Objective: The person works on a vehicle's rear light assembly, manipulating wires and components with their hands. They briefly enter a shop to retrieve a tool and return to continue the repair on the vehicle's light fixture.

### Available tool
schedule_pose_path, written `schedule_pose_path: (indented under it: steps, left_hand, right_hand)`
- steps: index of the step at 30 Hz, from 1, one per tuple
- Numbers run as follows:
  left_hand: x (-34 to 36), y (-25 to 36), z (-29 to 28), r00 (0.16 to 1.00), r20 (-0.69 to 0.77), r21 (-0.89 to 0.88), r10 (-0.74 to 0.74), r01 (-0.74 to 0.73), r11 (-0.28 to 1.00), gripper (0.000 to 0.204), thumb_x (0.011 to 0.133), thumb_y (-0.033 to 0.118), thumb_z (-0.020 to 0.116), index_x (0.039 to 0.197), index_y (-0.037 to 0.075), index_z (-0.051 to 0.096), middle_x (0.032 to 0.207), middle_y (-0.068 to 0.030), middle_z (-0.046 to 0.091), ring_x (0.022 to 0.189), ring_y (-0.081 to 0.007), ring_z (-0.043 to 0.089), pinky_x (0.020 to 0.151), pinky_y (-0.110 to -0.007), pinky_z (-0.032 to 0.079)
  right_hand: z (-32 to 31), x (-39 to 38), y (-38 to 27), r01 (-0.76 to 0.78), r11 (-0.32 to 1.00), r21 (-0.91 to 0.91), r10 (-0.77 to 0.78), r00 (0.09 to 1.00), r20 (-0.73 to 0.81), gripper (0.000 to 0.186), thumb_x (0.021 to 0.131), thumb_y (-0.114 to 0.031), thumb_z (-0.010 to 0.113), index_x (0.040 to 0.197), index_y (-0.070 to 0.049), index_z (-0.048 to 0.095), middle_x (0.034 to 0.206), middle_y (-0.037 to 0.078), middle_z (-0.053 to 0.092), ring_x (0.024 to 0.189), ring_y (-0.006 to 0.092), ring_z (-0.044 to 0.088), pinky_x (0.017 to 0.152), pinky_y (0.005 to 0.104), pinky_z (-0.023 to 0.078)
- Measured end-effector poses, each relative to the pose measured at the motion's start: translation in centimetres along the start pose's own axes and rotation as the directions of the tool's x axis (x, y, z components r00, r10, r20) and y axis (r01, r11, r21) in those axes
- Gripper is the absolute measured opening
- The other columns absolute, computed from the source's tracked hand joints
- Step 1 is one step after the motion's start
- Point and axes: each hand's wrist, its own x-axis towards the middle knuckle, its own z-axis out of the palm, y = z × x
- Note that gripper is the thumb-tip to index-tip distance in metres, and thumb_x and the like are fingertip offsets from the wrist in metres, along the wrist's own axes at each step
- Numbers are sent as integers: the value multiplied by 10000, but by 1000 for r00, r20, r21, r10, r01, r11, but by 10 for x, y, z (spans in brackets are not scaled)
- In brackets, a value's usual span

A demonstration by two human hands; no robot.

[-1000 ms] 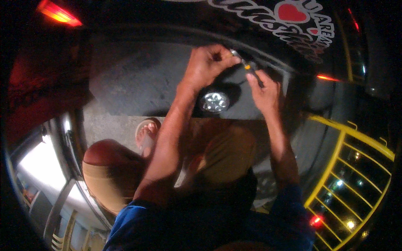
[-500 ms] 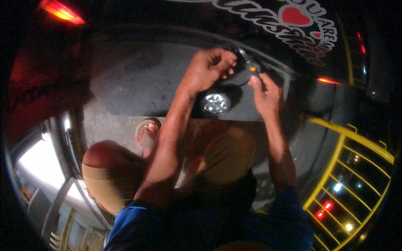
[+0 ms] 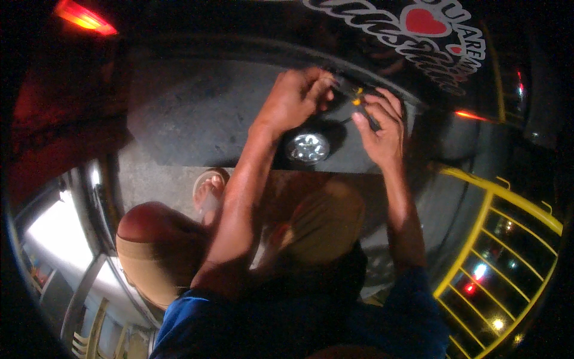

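Note:
My right hand [image 3: 382, 125] grips a slim tool [image 3: 368, 112] with a dark handle and yellow parts, its index and middle fingers raised beside it. My left hand [image 3: 299, 99] is just left of the tool's tip, fingertips bunched on something small that I cannot make out. Just below my hands, a round chrome LED lamp [image 3: 306, 148] rests on a dark grey mat [image 3: 197, 107], with a dark cord running toward the tool.
A black vehicle panel [image 3: 371, 27] with a heart decal is beyond my hands, and a red light [image 3: 86, 18] glows at upper left. My knee [image 3: 152, 239] and sandalled foot [image 3: 209, 185] are below. A yellow barred rack [image 3: 490, 194] stands at right.
The fingers of my right hand have lifted and shifted up along the tool. My left fingers loosened half a second ago and are now bunched again by its tip.

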Motion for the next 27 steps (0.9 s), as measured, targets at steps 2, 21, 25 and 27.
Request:
schedule_pose_path:
  steps: [2, 21, 25, 27]
  left_hand:
    - [0, 0, -1, 1000, 4, 33, 26, -26, 999, 243, 982, 218, 537, 999, -2, 638, 757, -20, 650, 617, -93, 592, 566, -260, 484]
    - [6, 0, -3, 999, 48, 48, 17, -19, 999, 237, 967, 182, 539, 821, 6, 603, 684, -23, 617, 602, -106, 575, 580, -279, 476]
    - [6, -7, -1, 999, 19, 44, 28, -29, 999, 210, 923, 203, 629, 833, 13, 626, 687, 1, 608, 622, -81, 551, 578, -265, 459]
    - [6, -8, 1, 998, 7, 47, 56, -56, 997, 208, 894, 211, 677, 831, 17, 639, 691, 13, 606, 630, -74, 538, 578, -264, 453]
  right_hand:
    - [0, 1, 1, 27, 998, -52, -27, 1000, 4, 207, 804, -236, 719, 865, -47, 659, 1027, 81, 652, 1135, 339, 517, 927, 451, 392]
    - [4, 8, 7, 90, 990, -111, -94, 995, -35, 174, 791, -194, 730, 835, -51, 641, 795, 85, 582, 817, 307, 531, 705, 407, 435]
    - [7, 6, 7, 49, 999, -5, -49, 996, -68, 144, 803, -156, 717, 806, -44, 626, 764, 96, 576, 757, 309, 523, 654, 408, 430]
    - [7, 3, 5, -2, 1000, 14, 2, 1000, -29, 143, 811, -132, 706, 834, -20, 619, 796, 117, 586, 779, 328, 532, 682, 409, 440]
